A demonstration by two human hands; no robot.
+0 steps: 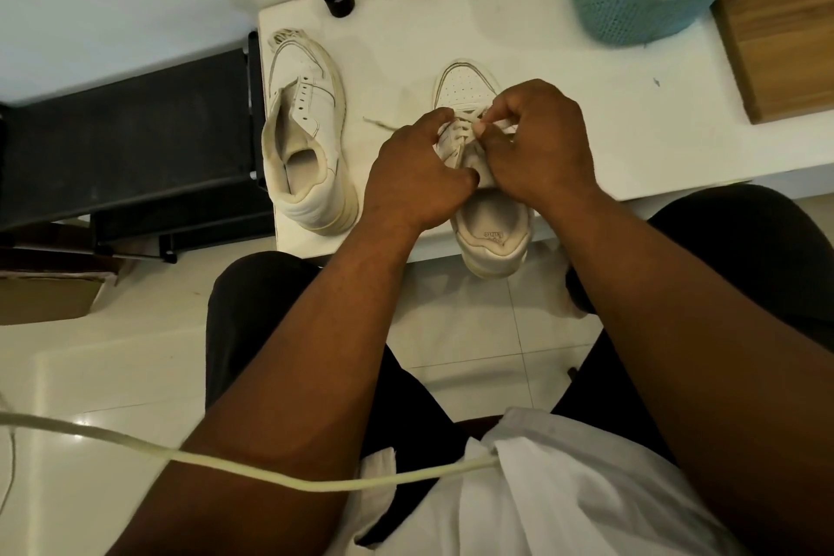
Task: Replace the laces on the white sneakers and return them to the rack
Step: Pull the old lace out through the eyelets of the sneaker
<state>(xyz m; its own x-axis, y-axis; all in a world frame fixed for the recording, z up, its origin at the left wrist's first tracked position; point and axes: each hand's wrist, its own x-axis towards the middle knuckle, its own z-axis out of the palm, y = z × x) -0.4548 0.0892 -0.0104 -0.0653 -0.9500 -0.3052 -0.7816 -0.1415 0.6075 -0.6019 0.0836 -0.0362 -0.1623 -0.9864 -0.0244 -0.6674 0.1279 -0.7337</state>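
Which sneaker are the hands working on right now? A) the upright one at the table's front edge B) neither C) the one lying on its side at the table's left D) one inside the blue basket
A: both the left hand and right hand are on the laces of the upright sneaker whose heel overhangs the table edge; the other sneaker lies untouched on its side.

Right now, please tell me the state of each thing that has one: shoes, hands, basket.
White sneaker on the left: upright, eyelets empty, no lace.
White sneaker under the hands: upright, partly laced, heel past the table edge.
Left hand: grips this sneaker.
Right hand: pinches the lace.
Blue plastic basket: upright, open.
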